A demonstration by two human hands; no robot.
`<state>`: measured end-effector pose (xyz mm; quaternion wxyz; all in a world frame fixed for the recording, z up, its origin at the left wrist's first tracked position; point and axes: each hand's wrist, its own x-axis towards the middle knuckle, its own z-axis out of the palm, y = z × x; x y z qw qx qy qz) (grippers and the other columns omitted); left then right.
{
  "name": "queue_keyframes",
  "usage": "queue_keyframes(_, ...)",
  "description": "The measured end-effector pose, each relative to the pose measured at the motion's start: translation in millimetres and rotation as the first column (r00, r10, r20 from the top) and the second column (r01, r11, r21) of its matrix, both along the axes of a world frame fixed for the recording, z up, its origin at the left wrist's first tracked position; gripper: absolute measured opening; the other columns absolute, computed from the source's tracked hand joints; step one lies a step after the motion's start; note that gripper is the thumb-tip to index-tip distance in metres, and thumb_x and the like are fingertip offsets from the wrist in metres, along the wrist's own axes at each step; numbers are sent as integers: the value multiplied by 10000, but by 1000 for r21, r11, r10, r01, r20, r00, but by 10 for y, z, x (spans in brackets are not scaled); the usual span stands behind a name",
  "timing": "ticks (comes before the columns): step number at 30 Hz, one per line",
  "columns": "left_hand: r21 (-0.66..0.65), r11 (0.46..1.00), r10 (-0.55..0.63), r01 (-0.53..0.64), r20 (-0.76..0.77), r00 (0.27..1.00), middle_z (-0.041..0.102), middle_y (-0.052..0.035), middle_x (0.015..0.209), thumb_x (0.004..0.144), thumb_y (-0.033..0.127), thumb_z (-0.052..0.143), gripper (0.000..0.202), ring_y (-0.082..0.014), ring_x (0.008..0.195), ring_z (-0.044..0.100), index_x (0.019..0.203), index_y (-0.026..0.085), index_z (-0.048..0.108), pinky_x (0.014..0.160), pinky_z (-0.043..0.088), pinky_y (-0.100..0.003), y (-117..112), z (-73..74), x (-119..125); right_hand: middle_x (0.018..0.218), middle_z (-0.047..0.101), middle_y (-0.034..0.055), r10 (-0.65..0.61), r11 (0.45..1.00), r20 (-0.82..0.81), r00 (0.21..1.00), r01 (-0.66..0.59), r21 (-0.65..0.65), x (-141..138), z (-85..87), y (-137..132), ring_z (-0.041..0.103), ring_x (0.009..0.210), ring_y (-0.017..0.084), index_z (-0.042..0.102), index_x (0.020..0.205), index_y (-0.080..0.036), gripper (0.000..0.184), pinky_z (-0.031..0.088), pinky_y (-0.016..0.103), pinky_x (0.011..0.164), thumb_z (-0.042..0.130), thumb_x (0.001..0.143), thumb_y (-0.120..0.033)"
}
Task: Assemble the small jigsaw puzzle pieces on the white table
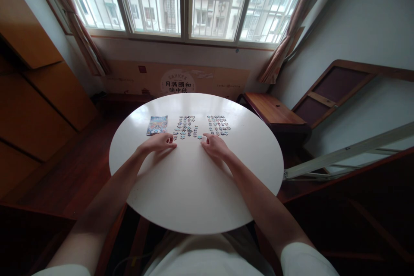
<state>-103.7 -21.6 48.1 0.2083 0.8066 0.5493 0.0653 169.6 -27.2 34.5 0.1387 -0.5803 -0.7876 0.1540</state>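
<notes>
White bench (194,194) has puzzle pcs (189,131) in two clusters, prob light n stiff w/ bendy tabs so pinch edges; L hand (161,141) n R hand (214,144) both curled narrow beside 'em, can't tell if holding any tbh.

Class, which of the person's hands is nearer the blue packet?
Left: the left hand is beside the packet, at its near edge; the right hand is farther right, by puzzle pieces.
</notes>
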Motion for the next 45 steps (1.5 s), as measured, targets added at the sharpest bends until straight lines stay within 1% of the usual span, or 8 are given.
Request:
queue_keyframes(2, 3, 1000, -3, 3, 2, 1000, 613, -24, 701, 760, 528, 553, 344, -159, 628, 534, 685, 196, 498, 570, 331, -253, 2, -5, -3, 882, 695, 54, 5, 1000, -21, 1000, -5, -8, 6, 7, -1, 606, 802, 185, 542, 1315, -181, 454, 380, 250, 671, 521, 883, -320)
queue_keyframes(7, 2, 1000, -11, 11, -26, 1000, 616, -28, 719, 770, 536, 538, 352, -161, 639, 545, 699, 193, 507, 567, 333, -253, 12, -11, -3, 838, 691, 18, 46, 999, -21, 999, -46, -4, 14, 18, 0, 602, 775, 164, 609, 1236, -248, 370, 375, 239, 671, 526, 885, -325)
queue_keyframes(12, -1, 1000, -12, 11, -39, 999, 621, -27, 724, 772, 551, 529, 363, -165, 647, 549, 715, 192, 529, 573, 339, -258, 17, -10, -1, 852, 697, 20, 43, 999, -12, 999, -43, -10, 11, 3, 0, 596, 756, 156, 651, 1180, -252, 333, 374, 235, 671, 521, 886, -339)
queue_keyframes(17, -1, 1000, -11, 11, -36, 999, 622, -31, 723, 771, 563, 525, 374, -163, 644, 543, 723, 192, 535, 570, 338, -258, 14, -11, 1, 840, 699, 14, 36, 999, -18, 999, -36, -13, 12, -11, 8, 595, 743, 152, 652, 1181, -256, 336, 370, 232, 656, 524, 882, -342)
queue_keyframes(25, -6, 1000, -9, 9, -41, 999, 618, -30, 730, 772, 532, 529, 348, -162, 650, 548, 711, 190, 512, 578, 343, -255, -11, 27, 18, 844, 698, 16, 33, 999, -28, 999, -33, -14, 15, -19, 12, 593, 738, 149, 652, 1186, -255, 342, 370, 231, 660, 525, 879, -339)
queue_keyframes(37, 0, 1000, -9, 9, -32, 999, 629, -31, 735, 772, 553, 534, 367, -161, 646, 549, 719, 190, 533, 577, 344, -256, 12, -9, -1, 836, 690, 20, 39, 999, -32, 999, -39, -5, 13, 2, -5, 582, 728, 155, 657, 1161, -251, 332, 353, 240, 643, 516, 872, -337)
queue_keyframes(40, -1, 1000, -10, 10, -36, 999, 629, -32, 735, 775, 559, 530, 370, -163, 653, 550, 724, 192, 535, 577, 345, -257, 8, 1, 2, 822, 684, 18, 53, 999, -33, 998, -53, -3, 20, 4, 6, 585, 747, 159, 631, 1197, -249, 349, 351, 241, 644, 519, 876, -328)
queue_keyframes(45, -3, 1000, -8, 8, -55, 998, 621, -29, 727, 775, 546, 525, 358, -159, 640, 541, 712, 194, 521, 574, 339, -255, 2, 15, 14, 870, 685, 29, 44, 999, -46, 998, -44, -6, 36, 11, 18, 584, 747, 156, 536, 1310, -215, 457, 354, 241, 647, 543, 867, -324)
